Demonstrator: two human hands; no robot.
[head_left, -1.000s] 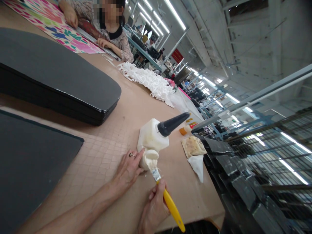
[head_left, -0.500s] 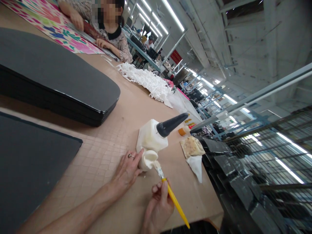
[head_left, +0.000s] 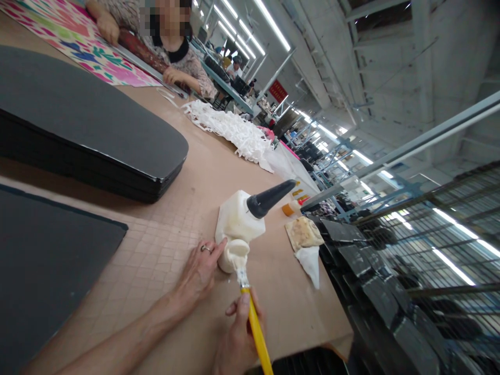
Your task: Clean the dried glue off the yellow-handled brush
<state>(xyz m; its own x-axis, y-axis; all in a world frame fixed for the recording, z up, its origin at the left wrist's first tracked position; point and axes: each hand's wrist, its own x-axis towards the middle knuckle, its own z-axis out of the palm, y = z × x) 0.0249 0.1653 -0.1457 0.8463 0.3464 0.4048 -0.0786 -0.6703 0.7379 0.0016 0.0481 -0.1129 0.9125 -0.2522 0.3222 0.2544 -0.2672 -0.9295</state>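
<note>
My left hand (head_left: 198, 271), a ring on one finger, rests on the brown table and touches the side of a small white glue cup (head_left: 231, 255). My right hand (head_left: 237, 341) grips a yellow-handled brush (head_left: 254, 328) whose bristles dip into that cup. Right behind the cup lies a white glue bottle (head_left: 239, 221) with a long black nozzle pointing right.
A black sheet (head_left: 47, 271) lies at the left, a stack of black boards (head_left: 89, 133) behind it. Stained cloths (head_left: 304, 242) sit near the table's right edge, white cut scraps (head_left: 234, 130) farther back. Another person's hands work on patterned material (head_left: 78, 39). Black racks stand to the right.
The brush handle has swung from slanting right to more upright, bristles staying at the cup. My left hand has stayed on the cup. The view has shifted slightly.
</note>
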